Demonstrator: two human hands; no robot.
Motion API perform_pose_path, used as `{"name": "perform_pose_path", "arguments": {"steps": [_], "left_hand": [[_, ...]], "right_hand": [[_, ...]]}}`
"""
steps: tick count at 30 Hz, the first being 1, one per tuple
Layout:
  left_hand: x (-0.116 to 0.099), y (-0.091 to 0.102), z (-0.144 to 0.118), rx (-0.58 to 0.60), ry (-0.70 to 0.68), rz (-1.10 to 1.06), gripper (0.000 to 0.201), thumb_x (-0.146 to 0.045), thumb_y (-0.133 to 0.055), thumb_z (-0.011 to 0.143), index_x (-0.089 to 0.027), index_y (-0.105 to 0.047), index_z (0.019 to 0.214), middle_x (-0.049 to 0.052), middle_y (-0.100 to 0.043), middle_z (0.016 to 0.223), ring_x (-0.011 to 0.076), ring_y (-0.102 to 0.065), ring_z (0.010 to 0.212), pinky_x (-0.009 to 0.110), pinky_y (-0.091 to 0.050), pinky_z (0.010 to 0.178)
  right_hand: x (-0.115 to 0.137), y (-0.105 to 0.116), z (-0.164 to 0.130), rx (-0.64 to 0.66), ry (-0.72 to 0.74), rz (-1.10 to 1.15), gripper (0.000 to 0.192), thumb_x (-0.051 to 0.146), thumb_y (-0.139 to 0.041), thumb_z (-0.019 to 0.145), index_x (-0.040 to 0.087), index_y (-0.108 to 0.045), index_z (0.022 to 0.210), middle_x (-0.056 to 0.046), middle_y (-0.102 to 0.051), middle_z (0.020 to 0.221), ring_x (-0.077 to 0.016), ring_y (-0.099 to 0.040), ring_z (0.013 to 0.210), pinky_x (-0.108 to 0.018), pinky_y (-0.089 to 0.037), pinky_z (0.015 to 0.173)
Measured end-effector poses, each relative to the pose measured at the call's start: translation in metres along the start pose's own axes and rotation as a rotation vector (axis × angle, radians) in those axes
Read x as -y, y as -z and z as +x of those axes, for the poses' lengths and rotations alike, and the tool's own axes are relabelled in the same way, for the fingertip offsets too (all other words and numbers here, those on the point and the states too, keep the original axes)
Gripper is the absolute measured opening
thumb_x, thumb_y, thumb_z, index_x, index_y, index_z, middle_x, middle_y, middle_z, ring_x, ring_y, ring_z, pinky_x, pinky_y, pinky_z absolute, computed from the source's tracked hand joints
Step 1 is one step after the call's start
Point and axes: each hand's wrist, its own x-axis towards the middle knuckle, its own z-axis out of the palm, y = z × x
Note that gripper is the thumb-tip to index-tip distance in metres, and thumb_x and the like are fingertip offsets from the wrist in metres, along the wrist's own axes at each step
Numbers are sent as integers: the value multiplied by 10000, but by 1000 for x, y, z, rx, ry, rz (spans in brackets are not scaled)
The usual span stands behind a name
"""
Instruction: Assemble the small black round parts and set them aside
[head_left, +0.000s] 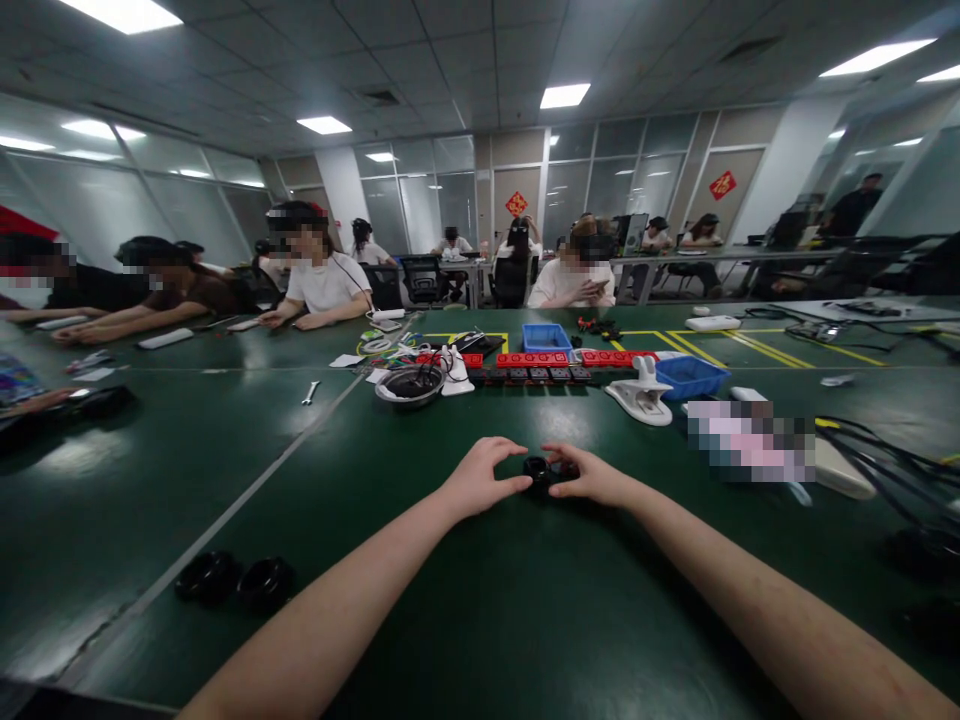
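A small glossy black cup-like piece with a round hollow stands on the green table in front of me. My left hand curves round its left side, thumb and fingers apart, the fingertips very close to it. On the other side my right hand has its fingers spread, tips beside the piece; whether either hand touches it I cannot tell. Something dark shows between the right thumb and fingers, too unclear to name. Two similar black pieces, one beside another, lie near my left forearm.
Ahead lie red power strips, a blue tray, a second blue tray, a white clip-like stand and a round dark pan with cables. A wrench lies left. Black cables run right. Several people sit around.
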Motion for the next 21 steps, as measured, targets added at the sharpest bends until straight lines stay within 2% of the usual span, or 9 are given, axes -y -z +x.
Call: {"name": "perform_pose_path", "arguments": {"steps": [3,6,11,16,21], "left_hand": [[0,8,18,157,-76,5,499,-422,-567,637,-248,-468,1093,35,-476,1073,178,-403,1019,307,-321,879],[-2,7,35,229,-132,13,548,-401,-590,621,-257,-438,1128,33,-464,1096,181,-389,1030,299,-304,884],[-6,1,48,318,-190,73,387,-363,-574,650,-238,-540,1015,28,-523,969,173,-451,917,274,-339,798],[-3,-5,46,299,-159,101,400,-386,-572,646,-234,-537,1015,23,-514,863,152,-474,820,248,-366,717],[-5,-18,39,145,-39,202,412,-444,-574,620,-225,-552,968,28,-497,826,170,-462,812,274,-373,712]], "right_hand": [[1,3,3,87,29,25,644,313,-647,559,167,-402,1136,-63,-514,1029,-175,-488,873,-305,-377,758],[4,2,7,134,64,30,581,303,-641,565,166,-453,1098,-55,-538,1003,-177,-504,855,-295,-382,742],[2,-3,9,43,66,-142,516,351,-643,548,192,-533,1027,-31,-571,922,-196,-499,853,-307,-358,749],[0,-8,9,19,6,-161,417,382,-632,551,187,-585,917,-7,-582,806,-165,-513,754,-262,-367,665],[-5,-18,7,-80,-34,-136,408,412,-625,540,161,-574,858,3,-567,731,-130,-498,656,-223,-342,568]]}}
